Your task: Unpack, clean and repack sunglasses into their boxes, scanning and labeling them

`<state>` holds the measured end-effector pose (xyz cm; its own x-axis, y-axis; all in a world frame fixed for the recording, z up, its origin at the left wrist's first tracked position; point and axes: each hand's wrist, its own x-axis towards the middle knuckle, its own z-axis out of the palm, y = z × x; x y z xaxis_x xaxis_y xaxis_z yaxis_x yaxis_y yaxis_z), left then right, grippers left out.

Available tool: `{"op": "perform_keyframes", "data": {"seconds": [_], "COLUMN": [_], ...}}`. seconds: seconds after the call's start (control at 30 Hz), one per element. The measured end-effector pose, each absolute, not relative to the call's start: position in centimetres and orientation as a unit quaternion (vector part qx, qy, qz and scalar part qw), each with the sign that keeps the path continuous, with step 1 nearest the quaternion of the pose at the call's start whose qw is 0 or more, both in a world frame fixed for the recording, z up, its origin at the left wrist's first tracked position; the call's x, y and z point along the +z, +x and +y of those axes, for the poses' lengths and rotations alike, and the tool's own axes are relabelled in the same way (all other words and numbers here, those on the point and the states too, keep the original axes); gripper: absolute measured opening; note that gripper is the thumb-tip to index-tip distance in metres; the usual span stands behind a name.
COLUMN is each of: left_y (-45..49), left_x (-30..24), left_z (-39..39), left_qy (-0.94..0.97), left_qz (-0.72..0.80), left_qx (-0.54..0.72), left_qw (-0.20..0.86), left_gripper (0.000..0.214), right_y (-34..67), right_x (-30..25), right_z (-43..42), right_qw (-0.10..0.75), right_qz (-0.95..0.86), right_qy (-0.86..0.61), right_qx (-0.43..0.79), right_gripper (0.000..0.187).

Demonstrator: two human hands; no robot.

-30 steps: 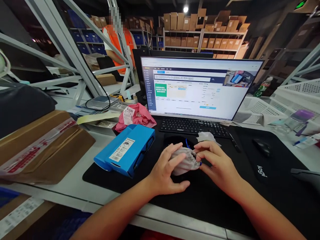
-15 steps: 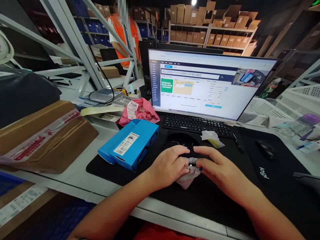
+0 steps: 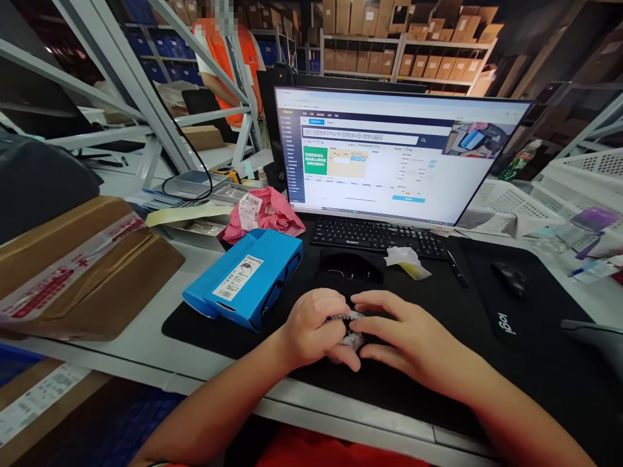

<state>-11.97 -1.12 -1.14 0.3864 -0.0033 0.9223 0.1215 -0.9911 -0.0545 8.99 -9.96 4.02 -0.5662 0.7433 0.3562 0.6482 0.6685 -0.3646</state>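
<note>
A small, crumpled pale grey cloth pouch (image 3: 355, 338) is bunched between my hands, low over the black desk mat (image 3: 403, 389). My left hand (image 3: 316, 329) is closed around its left side, and a dark ridged edge shows by the fingers. Spread fingers of my right hand (image 3: 403, 332) reach in from the other side, one fingertip against the pouch. The pouch's contents are hidden. Just beyond the hands lies a black item with a thin gold line (image 3: 350, 267). To the left rests a blue box (image 3: 253, 275) with a white label.
A monitor (image 3: 389, 149) stands behind a black keyboard (image 3: 374, 235). A crumpled white wrapper (image 3: 407, 261), a pen (image 3: 456, 267) and a mouse (image 3: 509, 279) are to the right. Pink packaging (image 3: 267, 217) and a taped carton (image 3: 82, 266) sit left. A person in an orange vest (image 3: 228, 61) stands beyond the frame.
My left hand has wrapped around the pouch, which is more bunched up, its lower tail no longer showing. My right fingers have spread wider. The view has shifted slightly.
</note>
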Motion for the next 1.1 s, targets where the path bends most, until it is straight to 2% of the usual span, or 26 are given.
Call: {"op": "perform_keyframes", "data": {"seconds": [0.1,0.3,0.4,0.5,0.63,0.73,0.8,0.9,1.1], "left_y": [-12.1,-13.7,-13.9,-13.2,-11.4,-9.9,-9.2,-9.0,-10.0], "left_x": [-1.1,-0.4,-0.5,-1.3,-3.0,-4.6,-5.5,-6.1,-4.9], "left_z": [-1.1,0.4,0.7,0.2,-1.7,-3.6,-4.4,-4.3,-2.4], "left_qy": [-0.834,-0.809,-0.799,-0.807,-0.827,-0.827,-0.814,-0.788,-0.761], "left_qz": [-0.032,-0.068,-0.089,-0.165,-0.29,-0.354,-0.38,-0.362,-0.288], "left_qx": [-0.546,-0.544,-0.544,-0.549,-0.478,-0.405,-0.373,-0.402,-0.535], "left_qw": [0.064,0.21,0.24,0.141,-0.055,-0.162,-0.233,-0.296,-0.227], "left_gripper": [0.052,0.055,0.053,0.067,0.099,0.116,0.11,0.087,0.058], "right_y": [8.1,10.6,11.6,11.8,10.9,9.5,8.3,7.5,10.2], "right_x": [3.5,5.2,5.2,4.1,2.4,1.4,1.1,1.4,4.9], "right_z": [-9.4,-9.1,-8.9,-8.4,-7.8,-7.6,-8.0,-9.0,-10.7], "right_qw": [0.229,0.164,0.128,0.178,0.374,0.454,0.477,0.475,0.345], "right_qz": [-0.89,-0.901,-0.89,-0.861,-0.782,-0.726,-0.72,-0.747,-0.846], "right_qy": [-0.385,-0.401,-0.436,-0.475,-0.497,-0.515,-0.504,-0.465,-0.403], "right_qx": [0.087,0.024,0.046,0.046,-0.028,-0.029,-0.006,0.004,0.056], "right_gripper": [0.013,0.011,0.011,0.009,0.013,0.014,0.012,0.006,0.002]}}
